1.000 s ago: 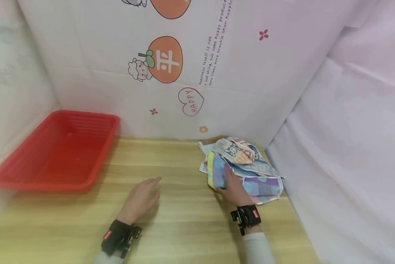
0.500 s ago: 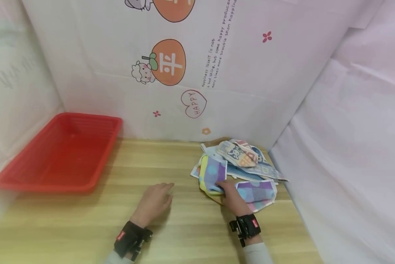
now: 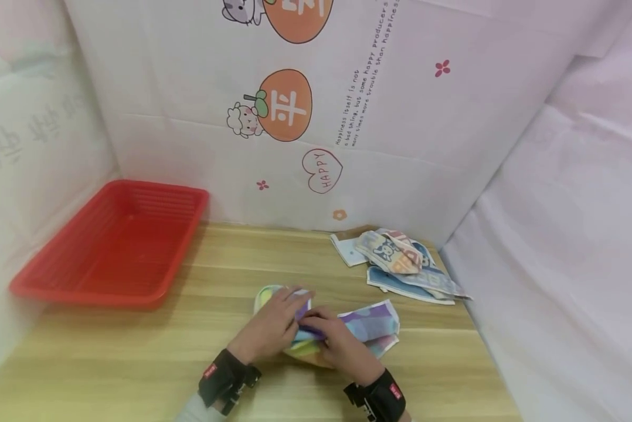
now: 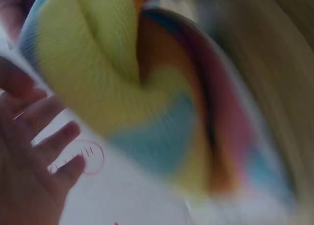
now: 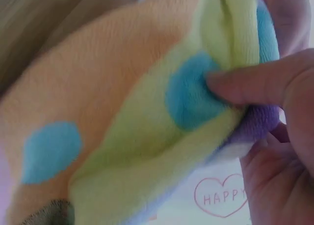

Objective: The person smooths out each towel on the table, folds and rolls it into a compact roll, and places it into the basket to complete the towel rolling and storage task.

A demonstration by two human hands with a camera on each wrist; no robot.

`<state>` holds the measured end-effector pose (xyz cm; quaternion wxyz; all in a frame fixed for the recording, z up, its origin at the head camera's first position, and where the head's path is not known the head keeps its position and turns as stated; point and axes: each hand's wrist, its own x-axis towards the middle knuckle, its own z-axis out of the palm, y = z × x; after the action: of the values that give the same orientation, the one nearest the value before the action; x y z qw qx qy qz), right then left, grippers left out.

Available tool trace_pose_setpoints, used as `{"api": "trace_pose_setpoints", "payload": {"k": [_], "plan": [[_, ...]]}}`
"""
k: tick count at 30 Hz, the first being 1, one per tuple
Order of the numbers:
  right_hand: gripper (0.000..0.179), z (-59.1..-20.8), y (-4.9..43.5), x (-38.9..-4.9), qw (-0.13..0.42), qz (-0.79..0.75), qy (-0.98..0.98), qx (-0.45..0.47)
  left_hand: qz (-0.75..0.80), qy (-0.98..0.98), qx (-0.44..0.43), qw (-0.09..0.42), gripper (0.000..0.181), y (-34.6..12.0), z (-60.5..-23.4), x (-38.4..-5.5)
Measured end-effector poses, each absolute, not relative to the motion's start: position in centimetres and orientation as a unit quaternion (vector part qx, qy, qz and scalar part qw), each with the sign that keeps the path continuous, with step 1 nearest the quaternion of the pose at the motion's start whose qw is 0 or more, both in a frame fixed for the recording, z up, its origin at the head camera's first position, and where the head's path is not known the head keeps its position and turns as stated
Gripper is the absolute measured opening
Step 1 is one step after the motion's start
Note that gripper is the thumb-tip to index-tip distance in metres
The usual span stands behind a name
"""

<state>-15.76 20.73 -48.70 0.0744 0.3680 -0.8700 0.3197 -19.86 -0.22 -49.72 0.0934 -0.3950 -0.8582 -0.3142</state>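
A small, soft towel (image 3: pixel 371 322) with purple, blue, yellow and orange patterning hangs bunched between both hands at the middle of the table. My right hand (image 3: pixel 342 346) pinches it; in the right wrist view the thumb (image 5: pixel 255 82) presses on a blue dot near the folded yellow edge. My left hand (image 3: pixel 271 325) lies over the towel's left part, its back up. In the left wrist view the left fingers (image 4: pixel 59 146) spread loosely beside the yellow cloth (image 4: pixel 88 77). The towel's middle is partly hidden under the hands.
Several patterned towels (image 3: pixel 390 255) lie in a loose heap at the back right, against the white cloth wall (image 3: pixel 559 234). A red plastic basket (image 3: pixel 163 296) stands at the left. The wooden table (image 3: pixel 231 252) meets a printed white back wall (image 3: pixel 390 187).
My right hand has drawn the colourful towel away from the heap, leftward and nearer. My left hand has moved right and come onto it. The view has shifted slightly left.
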Motion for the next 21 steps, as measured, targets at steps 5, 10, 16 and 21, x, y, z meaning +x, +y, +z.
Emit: {"api": "trace_pose_setpoints", "payload": {"k": [5, 10, 16, 21], "plan": [[0.052, -48.7, 20.2, -15.3, 0.044, 0.345, -0.883, 0.314, -0.317, -0.86, -0.399, 0.004, 0.049, -0.2, -50.1, -19.1], [0.047, -49.9, 21.1, -15.0, 0.019, 0.358, -0.903, 0.236, -0.324, -0.861, -0.39, -0.04, 0.027, -0.7, -50.4, -19.1], [0.024, -51.8, 22.4, -14.7, 0.004, 0.306, -0.931, 0.2, -0.328, -0.86, -0.387, -0.049, 0.005, -1.6, -50.4, -19.1], [0.022, -52.8, 23.0, -14.9, 0.018, 0.284, -0.935, 0.212, -0.352, -0.86, -0.366, -0.041, 0.015, -3.0, -49.6, -19.2]]}}
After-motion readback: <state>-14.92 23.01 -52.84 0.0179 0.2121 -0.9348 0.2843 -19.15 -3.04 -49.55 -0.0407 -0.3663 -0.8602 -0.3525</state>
